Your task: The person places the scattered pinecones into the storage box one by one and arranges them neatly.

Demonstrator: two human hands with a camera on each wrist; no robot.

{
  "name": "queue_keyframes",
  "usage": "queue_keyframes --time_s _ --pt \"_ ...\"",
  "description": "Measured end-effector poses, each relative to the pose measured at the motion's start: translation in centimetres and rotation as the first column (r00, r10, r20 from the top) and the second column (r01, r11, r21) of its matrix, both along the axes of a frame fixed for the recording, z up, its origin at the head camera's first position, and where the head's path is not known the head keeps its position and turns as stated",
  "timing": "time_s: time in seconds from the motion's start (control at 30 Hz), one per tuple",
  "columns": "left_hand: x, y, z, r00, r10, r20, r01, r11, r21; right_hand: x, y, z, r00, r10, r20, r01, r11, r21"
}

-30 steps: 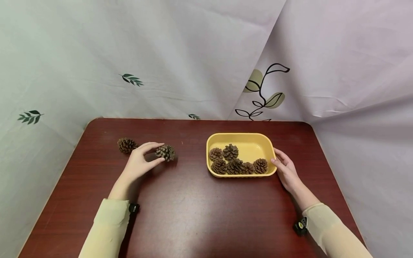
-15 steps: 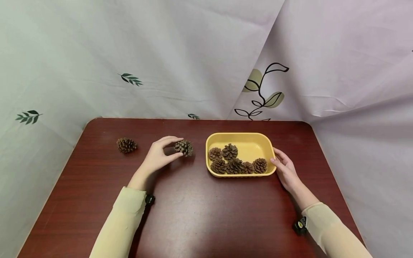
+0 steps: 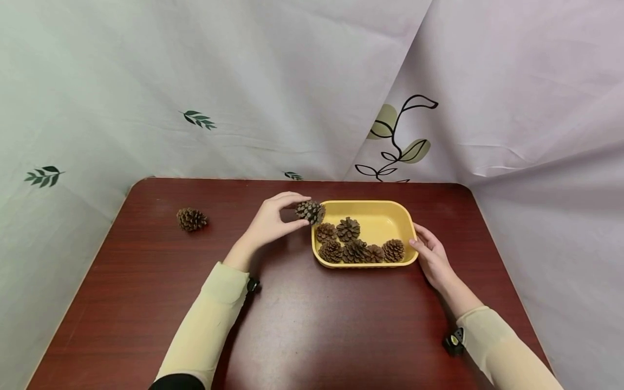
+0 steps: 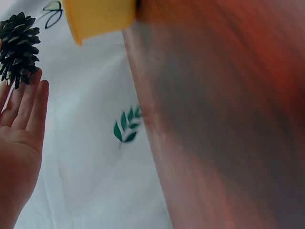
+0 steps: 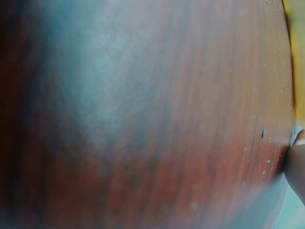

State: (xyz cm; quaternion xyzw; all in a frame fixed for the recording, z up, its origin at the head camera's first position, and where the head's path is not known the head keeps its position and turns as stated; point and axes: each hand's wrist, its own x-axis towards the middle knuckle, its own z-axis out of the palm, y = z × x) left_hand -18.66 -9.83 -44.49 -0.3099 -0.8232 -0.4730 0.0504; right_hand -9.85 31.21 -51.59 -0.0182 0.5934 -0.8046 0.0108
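Between thumb and fingers, my left hand (image 3: pixel 273 221) pinches a brown pine cone (image 3: pixel 310 212), held over the left rim of a yellow rectangular tub (image 3: pixel 382 219). The left wrist view shows this pine cone (image 4: pixel 19 47) at the fingertips, its scales spread. Several pine cones lie in the tub, mostly along its near side and left end. My right hand (image 3: pixel 433 257) holds the tub's right end, thumb at the rim and fingers along the outside wall. Only a sliver of that hand (image 5: pixel 297 164) appears in the right wrist view, beside the yellow wall (image 5: pixel 299 57).
One more pine cone (image 3: pixel 192 219) lies on the dark red-brown table (image 3: pixel 312 325) at the left. Pale cloth (image 3: pixel 244 81) with leaf prints hangs behind and beside the table. A black rounded thing (image 3: pixel 177 382) covers part of the left sleeve.
My left hand has carried the pine cone rightward and slightly away from me, from the table's left part to the tub's left rim. The right hand and tub have stayed put.
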Motion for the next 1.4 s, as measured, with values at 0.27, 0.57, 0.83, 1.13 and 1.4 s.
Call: queue_keyframes --time_s 0.27,0.57,0.83,1.13,1.4 --pt "-1.3 3.0 1.1 0.999 -0.039 -0.026 0.036 0.995 -0.091 -0.1 0.1 -0.2 1.0 0.012 -0.003 -0.012 1.0 -0.006" --pt "-2.2 6.6 1.3 0.994 -0.106 0.006 0.106 0.979 -0.173 -0.1 0.1 -0.2 1.0 0.018 -0.015 -0.018 1.0 -0.006" --pt "-2.5 9.8 0.8 0.988 -0.156 0.016 0.155 0.951 -0.267 -0.1 0.1 -0.1 1.0 0.018 -0.005 -0.018 1.0 0.001" --pt "-2.7 12.7 0.2 0.973 -0.231 0.004 0.218 0.912 -0.346 0.0 0.1 -0.1 1.0 0.004 0.006 -0.004 1.0 -0.014" --pt "-2.9 14.0 -0.4 0.96 -0.279 0.002 0.255 0.871 -0.419 0.0 0.1 -0.1 1.0 0.019 -0.003 -0.019 1.0 -0.004"
